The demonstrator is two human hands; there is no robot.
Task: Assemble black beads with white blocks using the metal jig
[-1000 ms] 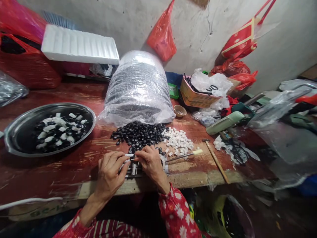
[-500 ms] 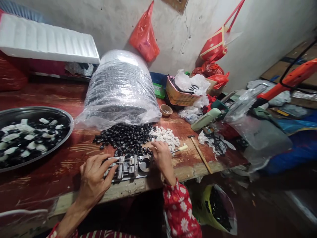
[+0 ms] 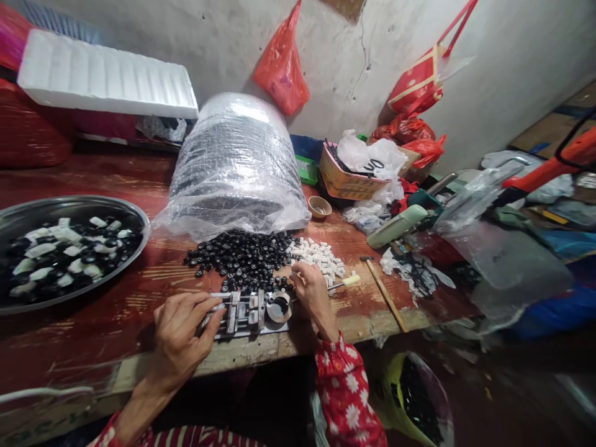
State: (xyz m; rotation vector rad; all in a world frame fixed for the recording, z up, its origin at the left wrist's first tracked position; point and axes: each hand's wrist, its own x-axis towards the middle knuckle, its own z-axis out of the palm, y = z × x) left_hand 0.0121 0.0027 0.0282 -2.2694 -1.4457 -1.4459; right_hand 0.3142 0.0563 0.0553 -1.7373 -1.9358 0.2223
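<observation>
Writing: only legible marks are black strokes like "00" on the white plastic bag [image 3: 367, 158] in the orange cardboard box [image 3: 342, 180] at the back; printed letters on the strip along the bench's front edge, bottom left, too blurred to read.

Left hand [image 3: 179, 335] lies on the red wooden bench [image 3: 93, 335], fingers loosely spread, tips touching the left end of the small grey metal jig w/ slots and a round cup [image 3: 249, 313], which sits at the bench's front edge betw. both hands. Right hand [image 3: 311, 290] is just right of the jig, fingers bunched together at the near edge of the pile of small white plastic blocks [image 3: 316, 256]; can't tell if it pinches one. Heap of small black round caps [image 3: 242, 257] lies just behind the jig, spilling from the clear plastic sack [image 3: 237, 161]. Round steel tray w/ black and white pieces [image 3: 69, 254] sits far left.

Vs 0.5 s ago: hands and jig in much the same pose; view shifted a bit, scene sits further right. Vs 1 s ago: right hand has left the jig for the white blocks.
</observation>
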